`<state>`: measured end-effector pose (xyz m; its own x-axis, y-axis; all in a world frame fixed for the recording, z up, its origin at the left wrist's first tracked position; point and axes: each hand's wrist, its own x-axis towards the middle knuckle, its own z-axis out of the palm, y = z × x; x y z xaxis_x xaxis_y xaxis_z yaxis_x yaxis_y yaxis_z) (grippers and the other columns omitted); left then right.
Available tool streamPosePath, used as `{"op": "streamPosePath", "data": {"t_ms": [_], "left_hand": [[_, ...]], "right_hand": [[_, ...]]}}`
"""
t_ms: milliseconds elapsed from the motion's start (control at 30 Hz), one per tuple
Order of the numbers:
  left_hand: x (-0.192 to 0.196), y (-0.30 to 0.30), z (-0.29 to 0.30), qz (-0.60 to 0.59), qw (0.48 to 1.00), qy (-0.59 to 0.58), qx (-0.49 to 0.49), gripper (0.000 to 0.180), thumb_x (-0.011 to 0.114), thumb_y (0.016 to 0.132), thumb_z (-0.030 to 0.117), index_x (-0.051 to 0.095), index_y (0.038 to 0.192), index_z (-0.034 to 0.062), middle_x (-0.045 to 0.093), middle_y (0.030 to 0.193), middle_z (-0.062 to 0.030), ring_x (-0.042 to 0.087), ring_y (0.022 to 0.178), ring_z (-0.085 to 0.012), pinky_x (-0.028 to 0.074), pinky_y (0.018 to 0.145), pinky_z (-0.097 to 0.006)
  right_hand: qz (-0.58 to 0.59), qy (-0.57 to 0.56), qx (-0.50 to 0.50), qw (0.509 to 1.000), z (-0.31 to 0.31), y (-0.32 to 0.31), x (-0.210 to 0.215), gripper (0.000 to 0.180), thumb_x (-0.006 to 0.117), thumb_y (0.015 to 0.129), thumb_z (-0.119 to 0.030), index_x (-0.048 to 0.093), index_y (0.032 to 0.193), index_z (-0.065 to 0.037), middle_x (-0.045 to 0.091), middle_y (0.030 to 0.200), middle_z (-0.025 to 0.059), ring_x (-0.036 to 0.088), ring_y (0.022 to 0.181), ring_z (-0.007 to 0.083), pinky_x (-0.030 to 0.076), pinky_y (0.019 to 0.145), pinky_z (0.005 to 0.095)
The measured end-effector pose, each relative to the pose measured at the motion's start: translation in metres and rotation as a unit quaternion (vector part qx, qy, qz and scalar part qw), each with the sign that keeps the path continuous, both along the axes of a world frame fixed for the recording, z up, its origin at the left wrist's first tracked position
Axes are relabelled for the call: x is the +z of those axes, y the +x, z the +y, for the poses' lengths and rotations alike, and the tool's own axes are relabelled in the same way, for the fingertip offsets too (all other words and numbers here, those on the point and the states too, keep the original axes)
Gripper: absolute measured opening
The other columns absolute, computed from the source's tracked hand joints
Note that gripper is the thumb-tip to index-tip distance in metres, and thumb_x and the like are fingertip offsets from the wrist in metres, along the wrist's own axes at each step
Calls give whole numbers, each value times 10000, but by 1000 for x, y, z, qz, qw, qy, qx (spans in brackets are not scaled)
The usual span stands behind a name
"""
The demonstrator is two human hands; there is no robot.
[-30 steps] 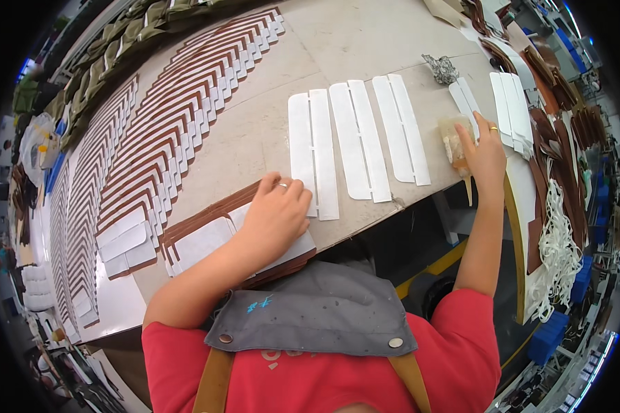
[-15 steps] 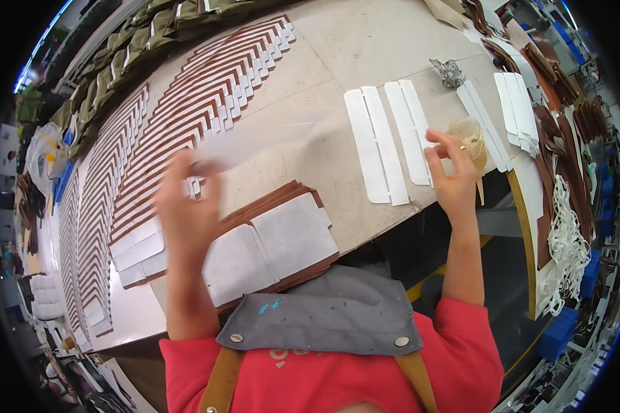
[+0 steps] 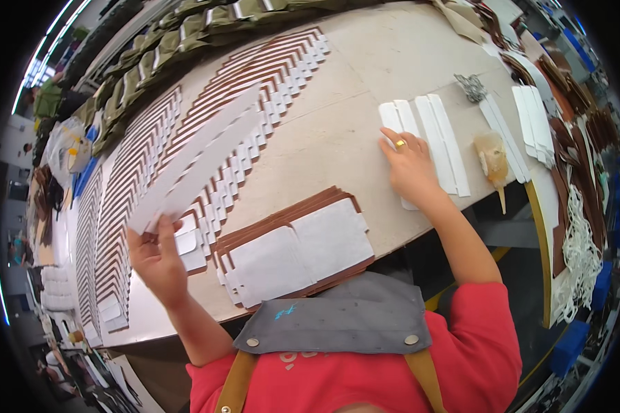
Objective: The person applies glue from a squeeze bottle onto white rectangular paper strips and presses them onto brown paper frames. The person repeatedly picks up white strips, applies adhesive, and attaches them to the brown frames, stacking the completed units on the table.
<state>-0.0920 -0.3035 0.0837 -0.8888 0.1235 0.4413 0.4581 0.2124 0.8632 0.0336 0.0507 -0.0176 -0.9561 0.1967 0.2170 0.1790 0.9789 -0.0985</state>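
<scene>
My left hand (image 3: 160, 258) is closed on the lower end of a long white strip (image 3: 203, 155) with a broken slit line down its middle. The strip slants up and away above rows of overlapping brown-and-white pieces (image 3: 220, 89). My right hand (image 3: 413, 165) lies over a flat white strip piece (image 3: 399, 113) on the table, thumb and fingers apart and touching it. Its palm hides part of that piece. Just right of this hand lies another white strip piece (image 3: 444, 144). Between my hands, near the table edge, sits a stack of brown pieces with white faces (image 3: 300, 244).
A plastic bag of tan paste (image 3: 490, 158) with a pointed tip lies at the right, beside a narrow white strip (image 3: 504, 138) and a crumpled grey lump (image 3: 470, 88). More white strips (image 3: 532, 120) lie beyond. Folded olive fabric (image 3: 165, 51) lines the far left.
My left hand has swung the white strip left and up over the rows. My right hand has moved left and down from the air onto the left white strip piece. The view has shifted slightly.
</scene>
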Motion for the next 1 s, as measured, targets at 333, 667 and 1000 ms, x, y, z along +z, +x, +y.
{"op": "streamPosePath", "data": {"t_ms": [333, 667, 1000], "left_hand": [[-17, 3, -1, -55, 997, 40, -40, 221, 577, 871, 7, 535, 1080, -49, 621, 940, -94, 606, 775, -135, 490, 717, -254], [-25, 10, -10, -14, 996, 32, -77, 229, 570, 861, -38, 540, 1087, -63, 618, 963, -105, 612, 821, -152, 496, 742, -268], [-16, 40, -12, -85, 982, 70, -150, 192, 564, 847, -64, 553, 1039, -59, 627, 945, -126, 613, 788, -151, 494, 669, -260]], "right_hand": [[3, -6, -31, 1000, -66, 61, 0, 475, 488, 712, 28, 494, 1185, 69, 447, 1287, 109, 387, 1199, 271, 234, 1037, 451], [-1, -420, -8, 908, -92, 82, 41, 228, 567, 767, -19, 604, 992, -2, 597, 922, 61, 543, 940, 228, 388, 872, 372], [162, -793, -24, 586, -115, -22, 36, 593, 519, 922, -101, 190, 1407, -15, 526, 1144, 120, 558, 846, 118, 480, 736, 259]]}}
